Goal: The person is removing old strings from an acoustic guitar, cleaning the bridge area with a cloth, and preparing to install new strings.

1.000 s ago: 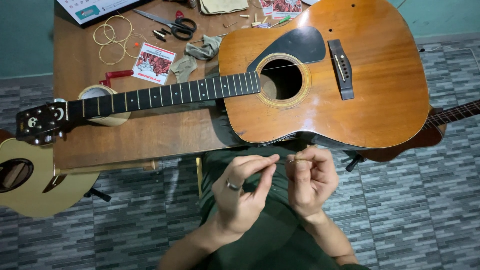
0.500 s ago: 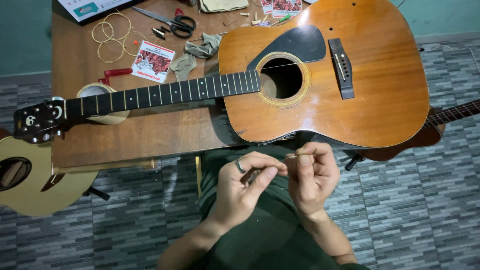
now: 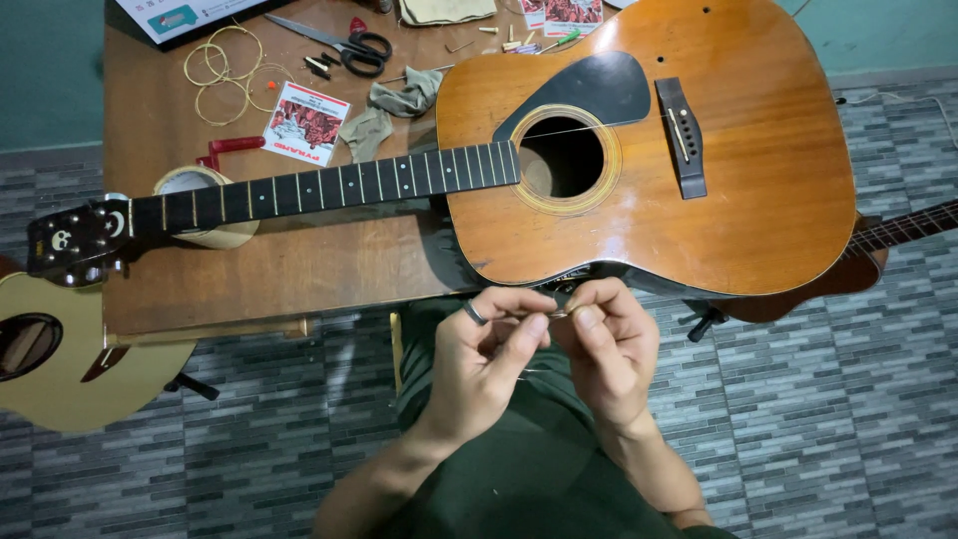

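1. Grey patterned floor tiles are seen below a brown wooden table (image 3: 299, 269); an acoustic guitar (image 3: 699, 170) is laid face up across it, body over the right edge, neck running left to a headstock (image 3: 75, 240) past the left edge.
2. A thin guitar string (image 3: 559, 311), barely visible, is pinched between both hands just off the near edge of the table, over the lap.
3. Left hand (image 3: 489, 369): thumb and fingertips are closed narrowly on the string; a dark ring is worn. Right hand (image 3: 609, 349): thumb and forefinger are closed on the same spot, nearly touching the left.
4. Step judged: the string end is being prepared or straightened by hand, not yet fitted. The fretboard looks unstrung, though a faint line is seen over the soundhole (image 3: 561, 158).
5. Next move, as judged, calls for a steady pinch and the string end being carried up to the bridge (image 3: 681, 135).
6. String axis: roughly left-right between the fingertips; which way its end points cannot be told.
7. Scissors (image 3: 339, 42), coiled strings (image 3: 225, 70) and a red-and-white packet (image 3: 307, 122) are noted toward the far left corner.
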